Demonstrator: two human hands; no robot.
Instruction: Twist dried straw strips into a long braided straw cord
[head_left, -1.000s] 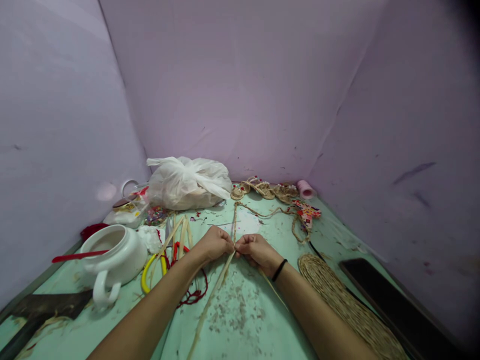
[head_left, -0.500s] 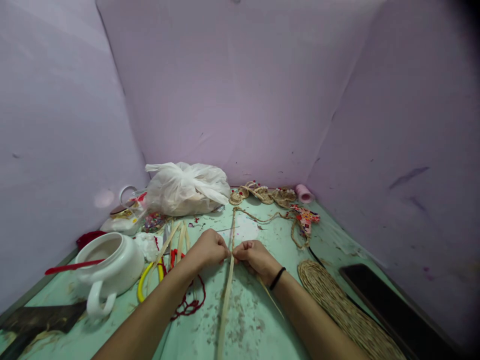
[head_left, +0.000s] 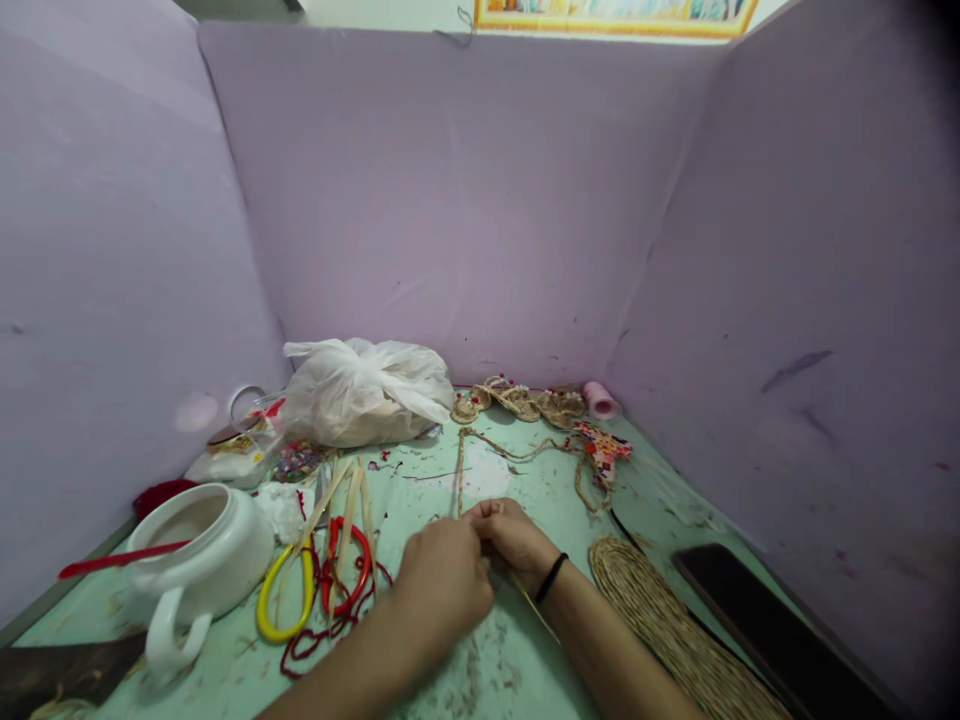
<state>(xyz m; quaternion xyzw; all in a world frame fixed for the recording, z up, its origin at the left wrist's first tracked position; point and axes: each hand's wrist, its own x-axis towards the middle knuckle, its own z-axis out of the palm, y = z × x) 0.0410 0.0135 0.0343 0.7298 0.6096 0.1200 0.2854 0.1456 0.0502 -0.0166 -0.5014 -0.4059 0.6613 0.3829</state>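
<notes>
A thin braided straw cord runs down toward me and ends at my fingers. My right hand, with a black band at the wrist, is closed in a pinch at the cord's lower end. A thin straw strand trails from beneath it toward the front right. My left hand is curled closed against the right fingertips, its back toward me. Its fingertips and the pale straw strip there are covered. The cord's other part bends right toward a patterned cloth piece.
At left are a white pot with a red stick, yellow-handled scissors, red-handled scissors and red yarn. A plastic bag, small woven slippers and a pink thread spool lie behind. A woven sole and black phone lie right.
My left hand has moved right and toward me, over the straw strip, and now meets my right hand. The long pale strip between my arms is out of sight. My view has tilted up.
</notes>
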